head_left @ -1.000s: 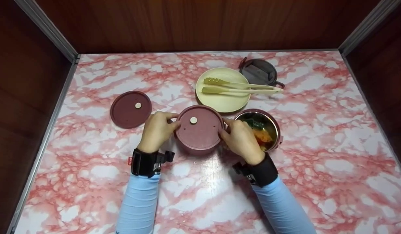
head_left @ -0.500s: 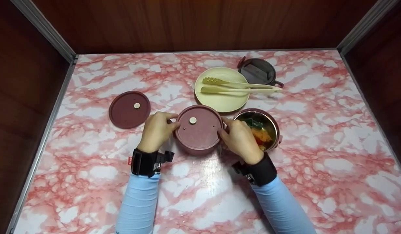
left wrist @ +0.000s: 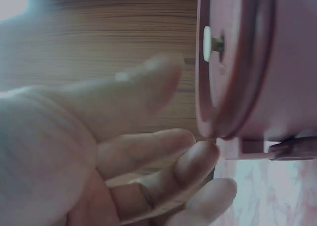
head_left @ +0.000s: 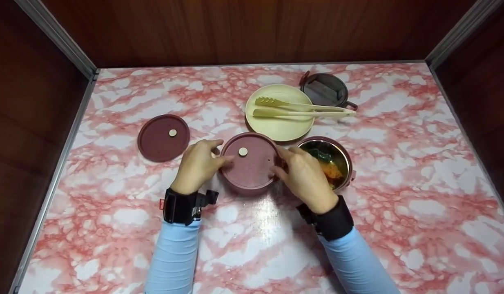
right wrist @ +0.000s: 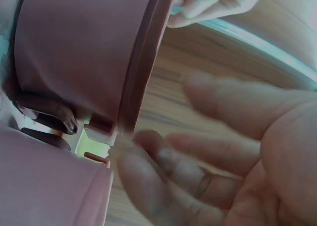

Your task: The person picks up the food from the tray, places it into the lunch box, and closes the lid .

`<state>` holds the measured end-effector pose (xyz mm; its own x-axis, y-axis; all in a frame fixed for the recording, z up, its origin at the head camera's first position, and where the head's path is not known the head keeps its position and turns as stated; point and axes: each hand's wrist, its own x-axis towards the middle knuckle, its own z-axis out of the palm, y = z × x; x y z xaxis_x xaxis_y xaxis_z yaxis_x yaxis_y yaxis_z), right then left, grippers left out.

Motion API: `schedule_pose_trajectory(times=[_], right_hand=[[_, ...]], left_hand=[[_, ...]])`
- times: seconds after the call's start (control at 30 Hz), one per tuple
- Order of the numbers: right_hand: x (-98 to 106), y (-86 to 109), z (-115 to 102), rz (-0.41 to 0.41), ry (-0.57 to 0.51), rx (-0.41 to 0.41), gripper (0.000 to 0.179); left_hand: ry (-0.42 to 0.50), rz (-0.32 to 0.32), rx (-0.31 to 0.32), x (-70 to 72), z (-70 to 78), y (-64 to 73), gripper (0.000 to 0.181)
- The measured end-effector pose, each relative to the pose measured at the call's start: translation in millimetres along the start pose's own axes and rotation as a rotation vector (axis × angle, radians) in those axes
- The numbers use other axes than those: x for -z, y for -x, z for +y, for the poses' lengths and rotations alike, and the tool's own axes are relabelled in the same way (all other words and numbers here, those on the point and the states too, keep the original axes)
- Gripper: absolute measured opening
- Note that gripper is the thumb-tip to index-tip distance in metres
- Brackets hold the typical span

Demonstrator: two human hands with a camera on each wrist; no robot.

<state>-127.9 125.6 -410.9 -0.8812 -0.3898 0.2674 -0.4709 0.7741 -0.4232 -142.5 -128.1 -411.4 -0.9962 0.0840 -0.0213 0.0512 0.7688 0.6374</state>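
Seating the flat mauve lid (head_left: 254, 171) on the round mauve pot (head_left: 251, 192) seems the step in hand — the pot stands between our hands. Our left hand (head_left: 197, 166) and right hand (head_left: 308, 176) grasp nothing, fingers loosely spread by the rim. Any next move calls for care: a steel-lined mauve pot of food (head_left: 342, 148) sits close right, a round cream plate (head_left: 280, 130) just behind.

A smooth, matt, plastic-like finish is noted on the lidded pot (head_left: 251, 167); shiny metal is seen lining the open pot (head_left: 350, 161). The tabletop (head_left: 260, 245) is recorded as glossy, the back panel (head_left: 252, 32) as wood-grained.
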Motion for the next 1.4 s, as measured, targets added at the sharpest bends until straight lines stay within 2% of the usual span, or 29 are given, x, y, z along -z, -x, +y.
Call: schedule_pose_trajectory(times=[0.1, 0.17, 0.33, 0.5, 0.7, 1.0, 1.2, 1.4], right_hand=[[-2.4, -0.8, 0.8, -0.052, 0.037, 0.042, 0.079], [-4.4, -1.7, 2.8, -0.081, 0.057, 0.055, 0.090], [-7.6, -2.8, 8.1, -0.115, 0.050, 0.059, 0.098], [-10.2, -4.3, 11.0, -0.171, 0.068, 0.029, 0.102], [-9.5, -6.5, 14.6, -0.217, 0.105, -0.024, 0.104], [-7.7, -7.3, 17.1, -0.248, 0.047, -0.067, 0.105], [-8.2, -7.6, 11.9, -0.248, 0.088, -0.066, 0.103], [-9.8, -8.8, 7.8, -0.257, 0.140, -0.067, 0.106]], left_hand=[[-0.004, -0.066, -0.044, 2.0, 0.9, 0.7, 0.078], [-0.006, -0.117, -0.071, 3.2, 0.2, 0.7, 0.089], [-0.011, -0.225, -0.109, 5.7, -6.3, 0.9, 0.108], [0.012, -0.296, -0.137, 3.3, -20.1, 2.1, 0.117], [0.061, -0.291, -0.199, -4.5, -30.5, 0.2, 0.118], [0.072, -0.288, -0.182, -8.1, -30.1, -3.1, 0.118], [0.082, -0.287, -0.205, -7.7, -26.5, -1.5, 0.114], [0.099, -0.298, -0.195, -8.9, -29.0, -1.0, 0.114]])
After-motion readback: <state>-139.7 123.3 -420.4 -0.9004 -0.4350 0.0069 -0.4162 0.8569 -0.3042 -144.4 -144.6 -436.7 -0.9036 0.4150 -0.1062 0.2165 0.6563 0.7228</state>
